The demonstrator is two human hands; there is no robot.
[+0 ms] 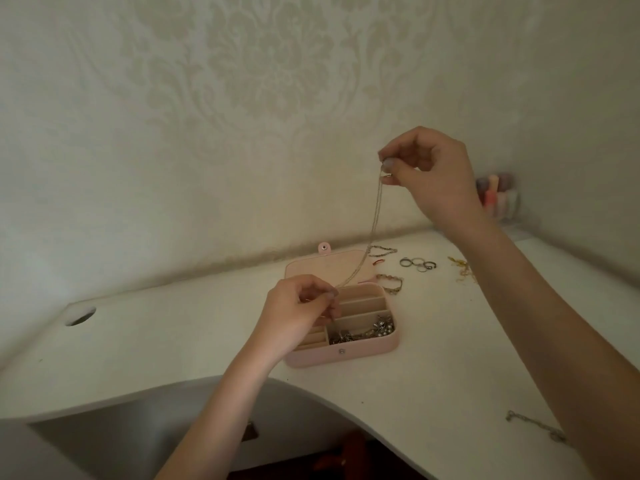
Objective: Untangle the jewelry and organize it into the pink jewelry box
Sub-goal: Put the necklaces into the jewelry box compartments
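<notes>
A thin silver chain point(372, 227) is stretched in the air between both hands. My right hand point(433, 174) pinches its upper end high above the table. My left hand point(299, 311) pinches the lower end just over the open pink jewelry box point(346, 356). The box lies on the white table with its lid point(311, 266) folded back. Its front compartment holds a pile of silver jewelry point(363, 332); the other compartments look empty. My left hand hides the box's left part.
Behind and right of the box lie two bracelets point(389, 283), a chain point(382, 251), several rings point(417, 264) and a gold piece point(462, 268). A silver bracelet point(535, 426) lies near the front right edge. Nail polish bottles point(498, 195) stand at the back right corner. A cable hole point(81, 316) is at the left.
</notes>
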